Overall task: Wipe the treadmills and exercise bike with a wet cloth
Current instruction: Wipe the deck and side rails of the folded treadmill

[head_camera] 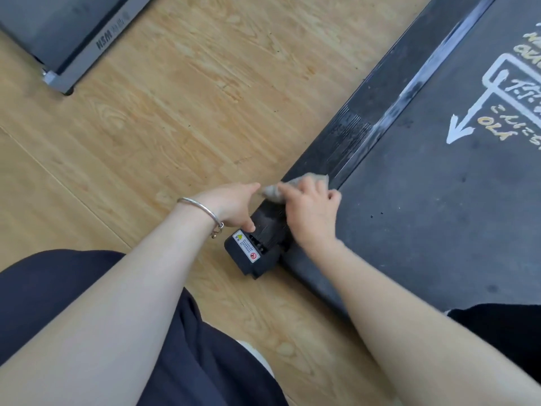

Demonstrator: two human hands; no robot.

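The crumpled grey wet cloth [295, 187] sits on the black ribbed side rail [348, 139] of the dark treadmill [424, 206], near the rail's rear end. Your right hand [310, 212] has its fingers curled over the cloth, grasping it against the rail. Your left hand [231, 205], silver bangle [202, 209] at the wrist, reaches to the cloth's edge, thumb down by the black end cap [251, 256]; whether its fingers pinch the cloth, cannot tell. Suggest firm pressure along the ribs, working lengthwise. Grey streaks remain further up the rail. Most of the cloth is hidden under your hand. A second grey treadmill [58, 39] lies well apart across the wooden floor [175, 112], cut off by the frame.
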